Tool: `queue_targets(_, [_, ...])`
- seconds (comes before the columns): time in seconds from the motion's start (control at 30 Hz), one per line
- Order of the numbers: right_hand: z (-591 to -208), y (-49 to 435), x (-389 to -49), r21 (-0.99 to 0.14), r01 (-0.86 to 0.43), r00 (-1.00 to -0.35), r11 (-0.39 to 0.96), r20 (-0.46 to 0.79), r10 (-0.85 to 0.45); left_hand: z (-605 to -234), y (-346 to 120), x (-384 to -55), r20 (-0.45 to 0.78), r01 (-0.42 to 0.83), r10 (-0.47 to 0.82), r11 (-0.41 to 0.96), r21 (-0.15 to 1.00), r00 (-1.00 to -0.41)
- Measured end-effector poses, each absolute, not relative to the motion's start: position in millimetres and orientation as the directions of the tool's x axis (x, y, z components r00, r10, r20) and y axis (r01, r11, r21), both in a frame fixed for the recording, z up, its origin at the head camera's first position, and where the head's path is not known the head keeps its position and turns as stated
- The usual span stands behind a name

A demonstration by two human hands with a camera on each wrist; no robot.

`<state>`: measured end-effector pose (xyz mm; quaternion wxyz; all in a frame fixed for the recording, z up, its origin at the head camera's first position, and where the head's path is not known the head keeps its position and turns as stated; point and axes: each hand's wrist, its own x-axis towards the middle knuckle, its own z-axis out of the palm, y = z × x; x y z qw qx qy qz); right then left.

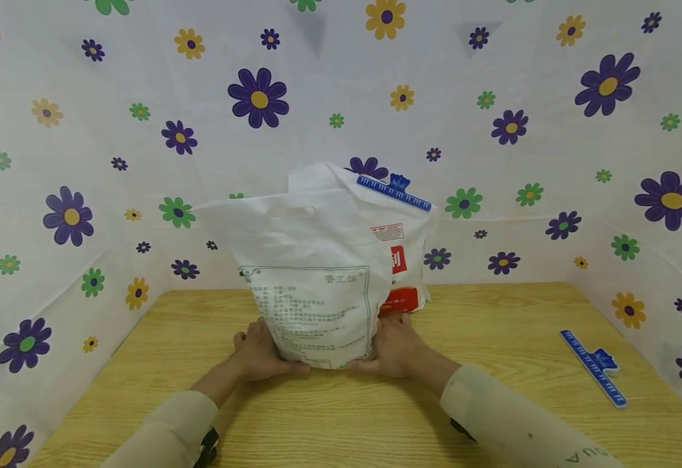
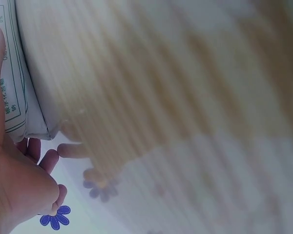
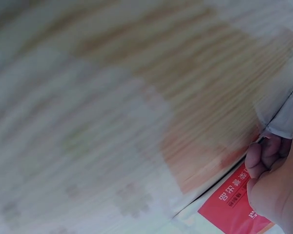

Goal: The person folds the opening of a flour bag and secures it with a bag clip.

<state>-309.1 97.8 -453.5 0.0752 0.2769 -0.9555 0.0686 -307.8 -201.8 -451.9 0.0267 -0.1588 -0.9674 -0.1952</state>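
Note:
A white bag (image 1: pixel 317 240) with green printed text and a handle slot near its top stands upright on the table. My left hand (image 1: pixel 259 354) grips its lower left side, thumb across the front. On the lower right side, my right hand (image 1: pixel 396 351) grips it the same way. In the left wrist view the thumb lies over the bag's printed face (image 2: pixel 12 87), and the other fingers bend around its bottom corner. The right wrist view shows curled fingers (image 3: pixel 256 158) at the other bottom corner; the right thumb is hidden there.
Directly behind stands a white and red bag (image 1: pixel 407 260), a blue clip (image 1: pixel 396 193) with piano-key print across its top. Another such clip (image 1: pixel 595 370) lies on the right of the wooden table (image 1: pixel 159 364). Flower-patterned cloth (image 1: pixel 329 71) encloses the back and sides.

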Motion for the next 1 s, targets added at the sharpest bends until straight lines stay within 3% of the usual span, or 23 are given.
queue_targets(1.0, [-457,121,-305,-0.110,-0.526,-0.843,0.844,0.205,-0.498,-455,-181,-308,0.131,0.342,0.316,0.865,0.368,-0.940])
